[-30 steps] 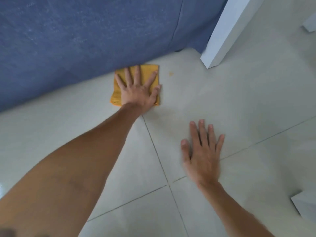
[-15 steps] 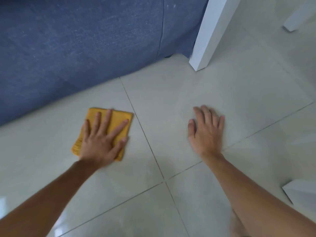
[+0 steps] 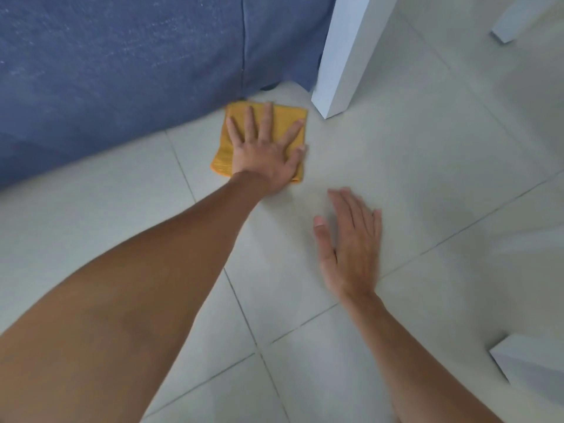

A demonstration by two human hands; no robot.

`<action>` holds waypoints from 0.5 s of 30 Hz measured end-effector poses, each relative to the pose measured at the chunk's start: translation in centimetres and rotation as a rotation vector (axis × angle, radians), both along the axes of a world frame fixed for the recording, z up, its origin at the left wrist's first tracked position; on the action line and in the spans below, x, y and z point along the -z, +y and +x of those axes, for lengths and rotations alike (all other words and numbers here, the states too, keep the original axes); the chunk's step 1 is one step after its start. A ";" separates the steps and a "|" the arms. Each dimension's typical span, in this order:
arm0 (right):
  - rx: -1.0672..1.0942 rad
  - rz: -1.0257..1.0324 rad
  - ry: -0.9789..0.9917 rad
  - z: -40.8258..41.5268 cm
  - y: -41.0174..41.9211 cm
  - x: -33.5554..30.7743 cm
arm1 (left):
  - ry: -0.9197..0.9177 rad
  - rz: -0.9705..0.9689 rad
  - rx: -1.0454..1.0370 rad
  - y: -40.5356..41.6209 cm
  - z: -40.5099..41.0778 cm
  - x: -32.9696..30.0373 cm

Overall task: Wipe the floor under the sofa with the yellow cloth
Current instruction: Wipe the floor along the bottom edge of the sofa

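Yellow cloth (image 3: 285, 117) — folded square, ribbed weave — lies flat on the floor (image 3: 427, 178) at the blue sofa (image 3: 122, 71) edge, beside a white leg (image 3: 345, 56). Left hand (image 3: 265, 148) presses it, fingers spread; right hand (image 3: 351, 242) flat, empty — blurred.

Home living room showing: blue fabric sofa (image 3: 128, 65) sitting far left on pale tiled floor (image 3: 427, 184) (grey grout lines), white furniture leg (image 3: 345, 56) standing beside it.
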State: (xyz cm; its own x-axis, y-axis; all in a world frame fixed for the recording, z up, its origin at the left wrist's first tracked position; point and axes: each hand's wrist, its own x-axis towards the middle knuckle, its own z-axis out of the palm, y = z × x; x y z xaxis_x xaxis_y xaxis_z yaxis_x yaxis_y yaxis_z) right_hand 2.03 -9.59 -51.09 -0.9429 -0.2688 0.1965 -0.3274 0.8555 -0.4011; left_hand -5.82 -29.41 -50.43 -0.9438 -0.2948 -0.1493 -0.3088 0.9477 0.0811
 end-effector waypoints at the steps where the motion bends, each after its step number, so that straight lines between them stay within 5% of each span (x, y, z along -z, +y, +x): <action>1: 0.004 -0.097 -0.014 0.0 0.1 -0.1 | 0.001 0.001 0.065 1.4 0.7 0.0; 4: 0.012 -0.294 -0.049 0.1 0.3 -0.6 | -0.010 0.017 0.213 4.6 4.9 -0.3; 8: -0.022 -0.285 -0.065 0.8 -0.1 -1.1 | -0.010 0.037 0.310 7.2 13.1 -0.6; 15: -0.234 -0.099 -0.020 8.2 -4.1 -1.0 | 0.032 0.058 0.097 3.7 26.9 -0.9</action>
